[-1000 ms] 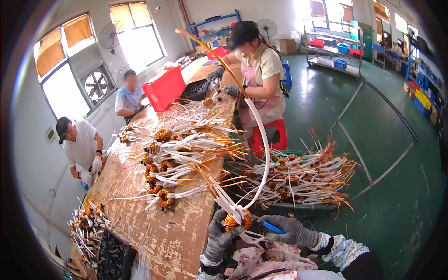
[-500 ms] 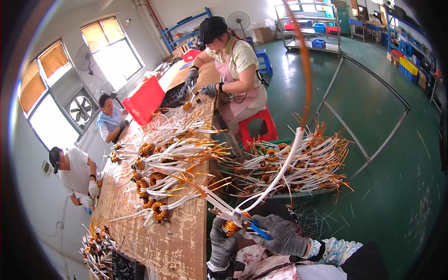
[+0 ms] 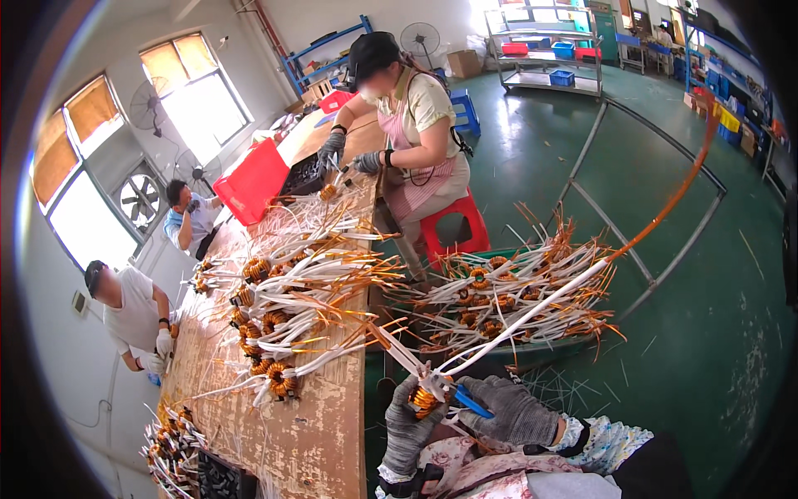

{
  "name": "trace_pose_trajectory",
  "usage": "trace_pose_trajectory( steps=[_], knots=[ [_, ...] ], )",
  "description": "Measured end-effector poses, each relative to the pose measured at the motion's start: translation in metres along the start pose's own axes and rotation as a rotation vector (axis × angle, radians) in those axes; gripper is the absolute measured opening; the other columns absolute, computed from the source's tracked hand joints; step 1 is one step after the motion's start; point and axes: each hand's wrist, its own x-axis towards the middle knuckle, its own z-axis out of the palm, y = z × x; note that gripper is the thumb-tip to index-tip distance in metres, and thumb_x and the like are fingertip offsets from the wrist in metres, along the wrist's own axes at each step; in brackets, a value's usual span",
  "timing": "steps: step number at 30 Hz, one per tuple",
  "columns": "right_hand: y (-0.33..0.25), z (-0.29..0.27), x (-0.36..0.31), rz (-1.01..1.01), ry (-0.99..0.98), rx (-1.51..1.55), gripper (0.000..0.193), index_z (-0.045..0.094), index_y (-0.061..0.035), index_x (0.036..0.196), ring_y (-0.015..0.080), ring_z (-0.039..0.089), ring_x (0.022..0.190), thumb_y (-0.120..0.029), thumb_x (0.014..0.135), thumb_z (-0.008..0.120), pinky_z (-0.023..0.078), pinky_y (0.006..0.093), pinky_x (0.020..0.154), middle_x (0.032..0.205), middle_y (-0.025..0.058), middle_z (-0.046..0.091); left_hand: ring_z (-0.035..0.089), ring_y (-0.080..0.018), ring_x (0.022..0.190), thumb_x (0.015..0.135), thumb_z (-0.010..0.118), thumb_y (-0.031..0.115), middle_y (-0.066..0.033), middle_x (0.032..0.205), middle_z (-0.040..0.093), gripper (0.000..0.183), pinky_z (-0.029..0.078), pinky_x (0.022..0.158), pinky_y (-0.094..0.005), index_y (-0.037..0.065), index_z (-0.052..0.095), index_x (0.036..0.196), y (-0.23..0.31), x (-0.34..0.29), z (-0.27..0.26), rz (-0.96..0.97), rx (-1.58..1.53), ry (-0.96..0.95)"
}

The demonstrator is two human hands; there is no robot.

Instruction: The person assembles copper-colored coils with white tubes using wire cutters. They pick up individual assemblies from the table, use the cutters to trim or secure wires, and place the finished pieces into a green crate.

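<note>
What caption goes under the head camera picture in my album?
Gloved left hand holds an orange coil; right hand holds a blue-handled tool.

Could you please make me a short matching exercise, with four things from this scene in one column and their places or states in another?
1. Nearest coil
2. Blue tool
3. Red stool
4. Table

A. Under a seated co-worker
B. In the right hand
C. Brown, with a worn top
D. In the left hand

Pairs: 1-D, 2-B, 3-A, 4-C
</note>
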Motion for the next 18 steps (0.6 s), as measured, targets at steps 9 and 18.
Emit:
trace_pose_trajectory(
  steps=[9, 18],
  knots=[
    [0.038, 0.031, 0.007, -0.194, 0.085, 0.22, 0.053, 0.049, -0.001, 0.118, 0.0281, 0.061, 0.063, -0.037, 0.081, 0.06, 0.047, 0.036, 0.055, 0.079, 0.0162, 0.063, 0.057, -0.0186, 0.098, 0.065, 0.075, -0.002, -0.0094, 0.105, 0.058, 0.057, 0.048, 0.085, -0.0315, 0.002, 0.046, 0.113, -0.007, -0.003, -0.008, 0.038, 0.234, -0.029],
    [0.027, 0.014, -0.013, 0.281, -0.59, 1.66, 0.043, 0.045, 0.0013, 0.118, 0.0157, 0.057, 0.064, -0.025, 0.086, 0.057, 0.045, 0.0264, 0.057, 0.075, 0.0075, 0.057, 0.057, -0.0184, 0.095, 0.063, 0.075, 0.003, -0.0072, 0.103, 0.058, 0.055, 0.048, 0.084, -0.0308, 0.004, 0.049, 0.113, 0.023, 0.013, -0.035, -0.115, -0.259, 0.079]
  ],
)
